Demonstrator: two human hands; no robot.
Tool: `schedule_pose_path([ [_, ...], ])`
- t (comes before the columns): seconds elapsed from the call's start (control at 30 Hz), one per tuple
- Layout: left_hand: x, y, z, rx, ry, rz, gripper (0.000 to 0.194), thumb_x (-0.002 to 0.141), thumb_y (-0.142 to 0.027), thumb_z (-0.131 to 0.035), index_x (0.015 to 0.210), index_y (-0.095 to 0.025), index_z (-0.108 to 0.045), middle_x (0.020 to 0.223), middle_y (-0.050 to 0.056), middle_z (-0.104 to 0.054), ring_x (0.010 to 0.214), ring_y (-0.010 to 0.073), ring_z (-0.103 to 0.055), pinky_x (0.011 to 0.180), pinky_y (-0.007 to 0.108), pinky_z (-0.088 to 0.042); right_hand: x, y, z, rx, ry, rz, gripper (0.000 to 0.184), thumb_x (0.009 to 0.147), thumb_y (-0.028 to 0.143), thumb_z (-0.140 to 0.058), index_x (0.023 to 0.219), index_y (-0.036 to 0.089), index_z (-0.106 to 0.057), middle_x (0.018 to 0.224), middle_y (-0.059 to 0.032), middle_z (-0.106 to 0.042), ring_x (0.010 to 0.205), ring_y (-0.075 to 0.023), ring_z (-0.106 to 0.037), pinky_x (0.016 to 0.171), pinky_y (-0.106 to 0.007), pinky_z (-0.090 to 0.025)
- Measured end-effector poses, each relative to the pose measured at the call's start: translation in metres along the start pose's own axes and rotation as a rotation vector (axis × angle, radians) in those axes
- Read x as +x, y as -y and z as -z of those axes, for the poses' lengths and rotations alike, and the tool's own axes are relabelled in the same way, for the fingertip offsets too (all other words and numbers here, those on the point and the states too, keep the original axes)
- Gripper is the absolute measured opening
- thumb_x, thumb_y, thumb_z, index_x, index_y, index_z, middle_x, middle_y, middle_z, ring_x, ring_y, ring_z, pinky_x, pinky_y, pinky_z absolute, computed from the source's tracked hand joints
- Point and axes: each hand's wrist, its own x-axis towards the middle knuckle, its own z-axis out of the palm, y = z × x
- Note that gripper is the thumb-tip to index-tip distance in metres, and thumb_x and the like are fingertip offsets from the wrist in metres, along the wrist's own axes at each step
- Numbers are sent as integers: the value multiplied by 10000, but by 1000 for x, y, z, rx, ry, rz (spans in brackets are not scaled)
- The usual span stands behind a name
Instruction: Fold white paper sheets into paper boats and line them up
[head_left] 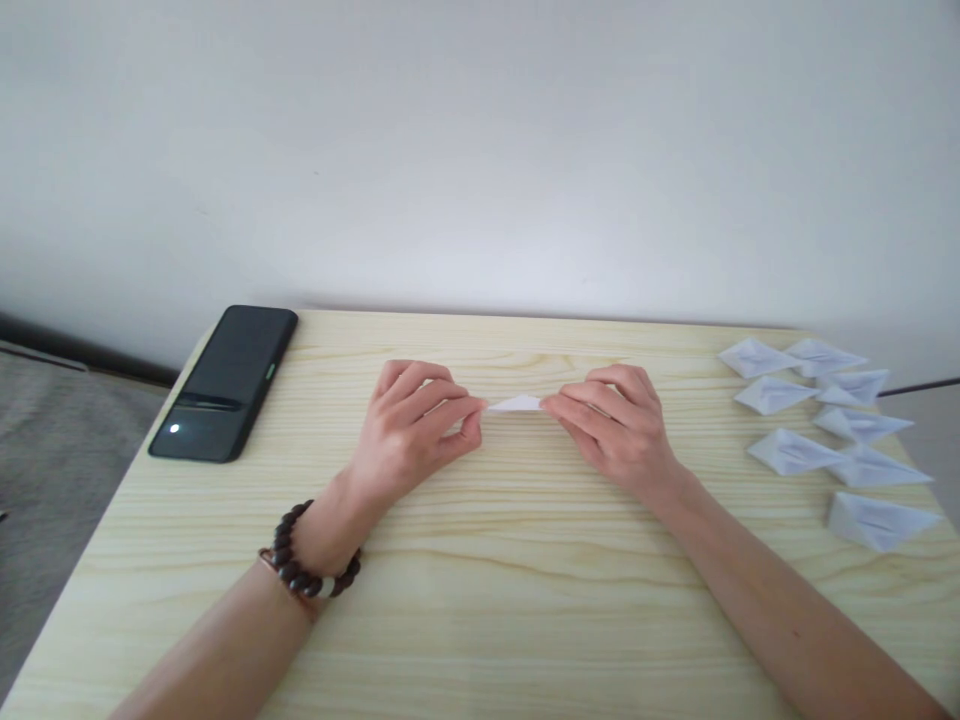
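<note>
A small piece of folded white paper (516, 403) is held between my two hands over the middle of the table. Its visible part is a low, flat triangle with a peak on top. My left hand (416, 420) pinches the left end between thumb and fingertips. At the opposite end, my right hand (619, 425) grips the paper in a pinch, with the thumb mostly hidden. Both tips of the paper are covered by my fingers. A dark beaded bracelet (289, 560) circles my left wrist.
Several folded white paper boats (787, 452) sit in rows along the right side of the light wooden table (480, 600). A black phone (229, 380) lies at the table's left edge. Behind the table's back edge rises a pale wall (480, 160).
</note>
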Motion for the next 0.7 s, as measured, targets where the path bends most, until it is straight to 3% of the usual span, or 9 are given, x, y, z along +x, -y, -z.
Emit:
schedule_pose_path([
  [0.3, -5, 11, 2, 55, 7, 91, 159, 753, -115, -642, 863, -229, -654, 783, 1, -710, 776, 185, -623, 705, 339, -482, -4, -11, 0, 3, -46, -104, 185, 850, 139, -614, 976, 268, -660, 873, -13, -708, 818, -188, -540, 774, -368, -430],
  [0.53, 0, -4, 4, -86, 131, 61, 292, 767, -196, -528, 1037, -182, -638, 948, 79, -690, 862, 226, -610, 748, 384, -486, 3, 5, -6, 31, 5, -58, 193, 861, 147, -605, 1002, 266, -662, 873, -13, -690, 835, -178, -543, 768, -350, -419],
  [0.7, 0, -10, -1, -95, 125, 44, 235, 780, -213, -595, 1009, -195, -648, 929, 56, -709, 869, 213, -617, 766, 370, -486, 5, 12, -5, 38, 11, -45, 164, 851, 157, -613, 984, 240, -662, 865, -29, -677, 805, -176, -536, 759, -349, -429],
])
